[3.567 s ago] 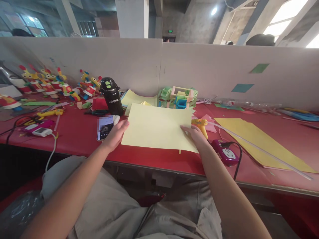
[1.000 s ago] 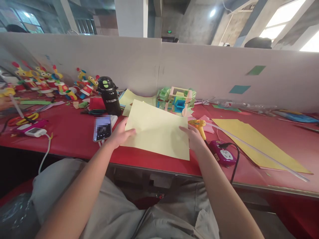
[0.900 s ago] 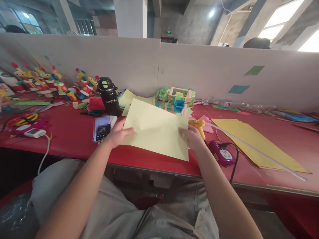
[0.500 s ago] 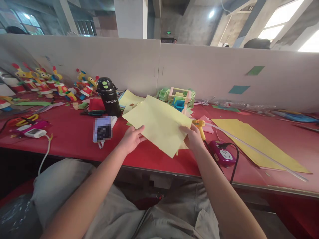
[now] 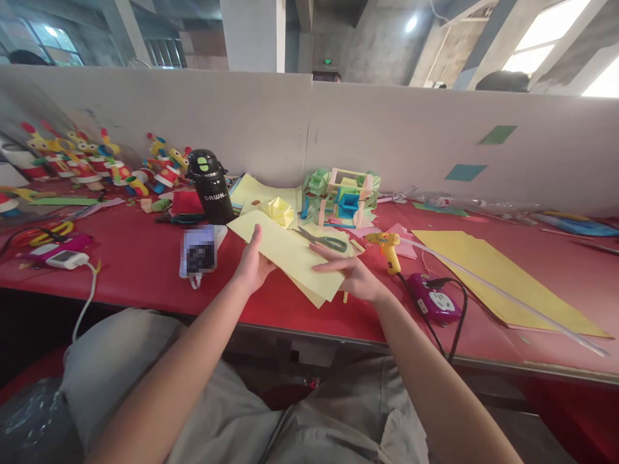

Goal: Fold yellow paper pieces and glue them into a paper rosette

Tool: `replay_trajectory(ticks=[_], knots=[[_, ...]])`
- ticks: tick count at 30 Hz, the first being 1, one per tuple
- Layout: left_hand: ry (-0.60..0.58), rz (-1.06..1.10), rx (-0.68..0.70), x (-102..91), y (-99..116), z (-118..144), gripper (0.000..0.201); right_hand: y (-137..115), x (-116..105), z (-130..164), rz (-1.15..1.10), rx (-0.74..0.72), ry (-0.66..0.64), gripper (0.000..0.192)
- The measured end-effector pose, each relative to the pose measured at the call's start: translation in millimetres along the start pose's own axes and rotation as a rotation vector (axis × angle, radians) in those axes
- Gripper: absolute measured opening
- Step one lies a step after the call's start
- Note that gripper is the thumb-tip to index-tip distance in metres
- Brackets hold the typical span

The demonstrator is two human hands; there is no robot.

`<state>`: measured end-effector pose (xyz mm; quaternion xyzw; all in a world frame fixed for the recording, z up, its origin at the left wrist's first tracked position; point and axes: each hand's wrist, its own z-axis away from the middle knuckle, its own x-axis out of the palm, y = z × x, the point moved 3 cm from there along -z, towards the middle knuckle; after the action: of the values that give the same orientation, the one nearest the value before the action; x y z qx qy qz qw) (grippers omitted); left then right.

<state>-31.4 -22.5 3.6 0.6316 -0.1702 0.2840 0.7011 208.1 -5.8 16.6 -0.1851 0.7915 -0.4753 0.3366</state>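
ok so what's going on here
A person's left hand holds a pale yellow sheet, which looks folded over, above a red table. The right hand touches its other end. Scissors lie just beyond the sheet, and a yellow glue gun rests to the right.

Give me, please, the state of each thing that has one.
Pale yellow paper: folded over, misaligned
Left hand: gripping the paper
Right hand: touching the paper
Scissors: lying flat, opening unclear
Black bottle: upright, capped
Phone: lit
Glue gun: lying down
Purple socket: plug inserted
Green sign: lit
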Motion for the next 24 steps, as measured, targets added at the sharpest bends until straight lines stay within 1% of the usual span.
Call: replay_trajectory(ticks=[2, 3, 5, 6, 8, 10, 13, 16, 19, 22, 24], knots=[[0.033, -0.047, 0.046, -1.9, -0.8, -1.1, 0.052, -3.0, 3.2, 0.7, -0.020, 0.022, -0.049, 0.036], [0.055, -0.079, 0.074, -3.5, -1.3, -1.8, 0.051, -5.3, 5.0, 1.4, -0.054, 0.023, -0.077, 0.042], [0.099, -0.143, 0.125, -7.1, -2.1, -3.1, 0.051, -10.9, 8.4, 3.1, -0.178, 0.024, -0.131, 0.061], [0.109, -0.168, 0.143, -8.6, -2.4, -3.7, 0.051, -13.4, 9.6, 3.8, -0.259, 0.032, -0.141, 0.069], [0.105, -0.201, 0.167, -10.2, -3.1, -4.1, 0.051, -16.1, 9.8, 4.2, -0.410, 0.066, -0.088, 0.075], [0.065, -0.223, 0.180, -8.2, -3.8, -3.1, 0.051, -14.5, 8.4, 2.9, -0.499, 0.118, 0.033, 0.070], [-0.035, -0.264, 0.149, 2.8, -7.0, 1.3, 0.051, -7.6, 8.0, -1.3, -0.552, 0.191, 0.178, 0.065], [-0.127, -0.330, 0.088, 18.9, -13.6, 6.6, 0.053, -0.2, 10.3, -6.4, -0.566, 0.270, 0.241, 0.061], [-0.235, -0.408, -0.012, 32.0, -22.9, 8.9, 0.057, 4.5, 12.7, -11.8, -0.571, 0.340, 0.275, 0.053], [-0.302, -0.495, -0.070, 35.8, -29.3, 6.9, 0.065, 8.2, 12.8, -19.8, -0.550, 0.379, 0.367, 0.045], [-0.300, -0.530, -0.077, 33.9, -30.7, 3.1, 0.066, 10.6, 13.0, -27.2, -0.503, 0.381, 0.417, 0.043]])
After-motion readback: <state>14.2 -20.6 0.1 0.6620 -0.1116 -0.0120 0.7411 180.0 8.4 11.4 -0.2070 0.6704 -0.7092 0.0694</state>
